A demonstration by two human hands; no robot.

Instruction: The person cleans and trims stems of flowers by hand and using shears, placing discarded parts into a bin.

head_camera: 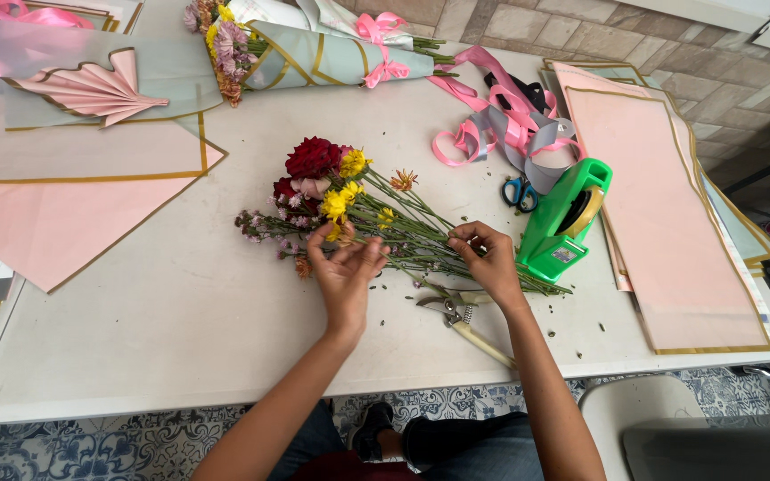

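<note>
While your left hand [346, 272] rests open on the fragile flowers [349, 209], your right hand [489, 258] pinches their thin stems [421, 236]; grip there gently.

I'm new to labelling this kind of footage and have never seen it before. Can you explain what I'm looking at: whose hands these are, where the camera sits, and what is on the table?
There is one picture, taken by a camera worn on a person's head and looking down, so the two bare arms reaching up from the bottom edge are that person's own. The left hand rests open on a loose bunch of flowers lying on the white table: dark red, yellow and small purple blooms. The right hand pinches the green stems. Pruning shears lie just below the hands. To the right stand a green tape dispenser, blue-handled scissors, pink ribbon and stacked pink wrapping sheets. A finished wrapped bouquet lies at the top.
</note>
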